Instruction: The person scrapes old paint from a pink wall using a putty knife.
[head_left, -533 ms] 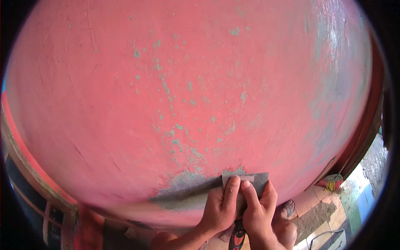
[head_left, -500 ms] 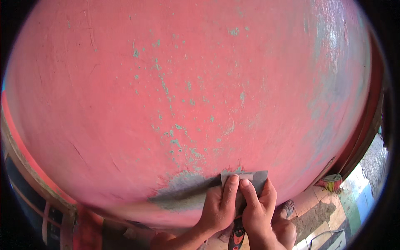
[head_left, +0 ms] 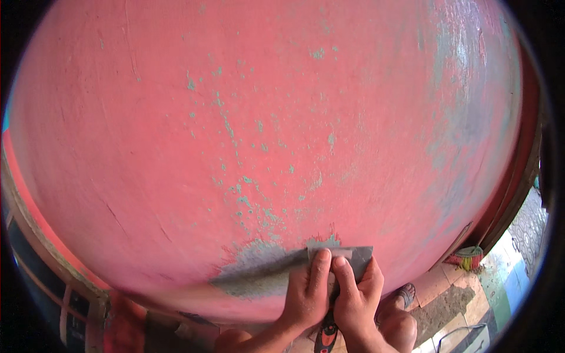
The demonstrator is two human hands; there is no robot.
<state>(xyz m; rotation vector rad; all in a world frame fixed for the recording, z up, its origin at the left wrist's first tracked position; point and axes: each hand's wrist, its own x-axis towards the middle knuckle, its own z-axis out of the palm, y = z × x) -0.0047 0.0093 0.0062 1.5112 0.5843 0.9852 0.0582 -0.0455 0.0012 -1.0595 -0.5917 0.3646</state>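
Note:
Both my hands grip a wide-bladed scraper at the low part of a red-pink painted wall (head_left: 147,147). Its flat metal blade (head_left: 362,257) lies with its far edge at the wall. My left hand (head_left: 306,294) and my right hand (head_left: 359,299) are closed side by side, thumbs pressing on the blade. The black and orange handle (head_left: 325,338) points back below my hands. Just left of the blade is a bare grey patch (head_left: 259,256) with ragged paint edges. A small grey-green bare spot (head_left: 322,242) shows right above the blade's left end.
Green flecks dot the wall above. A broom head (head_left: 468,259) with red and yellow bristles rests at the lower right, near a sandaled foot (head_left: 406,294). Floor tiles (head_left: 429,285) carry dusty debris. Dark framed panels (head_left: 44,282) stand at the lower left.
The scraper and both hands have shifted slightly down the wall. More of the grey-green bare spot shows above the blade. The view has also moved a little.

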